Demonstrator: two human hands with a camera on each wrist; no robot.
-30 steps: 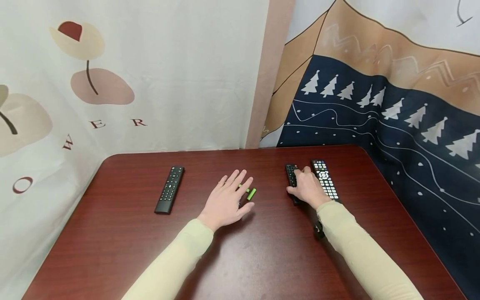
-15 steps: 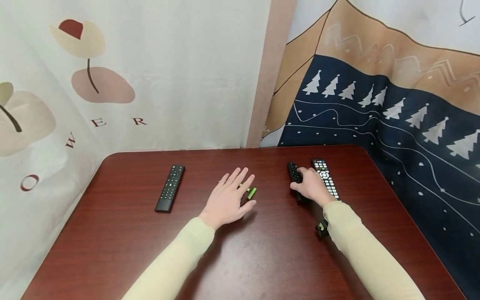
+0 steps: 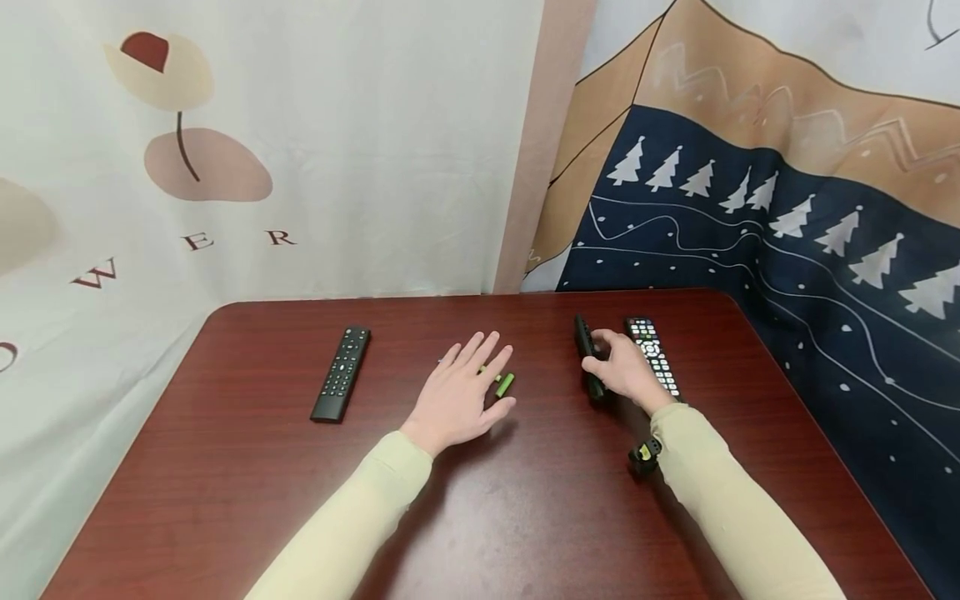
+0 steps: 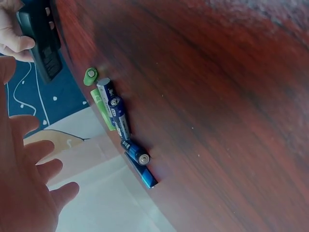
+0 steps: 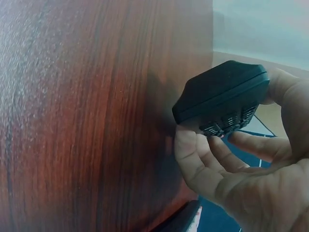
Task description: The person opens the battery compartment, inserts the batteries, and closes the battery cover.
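My right hand grips a black remote control between thumb and fingers. The remote is tilted onto its edge; in the right wrist view its end faces the camera, with buttons toward the fingers. My left hand hovers palm down with fingers spread, holding nothing. Beyond and beneath it lie several batteries, mostly hidden in the head view apart from a green battery. The left wrist view shows green and blue batteries lying in a loose row on the table.
A black remote with white buttons lies just right of my right hand. Another black remote lies at the left of the brown table. Printed curtains hang behind the table's far edge.
My right hand has tilted its remote from lying face up to standing on edge, shifting slightly right. My left hand stays nearly still.
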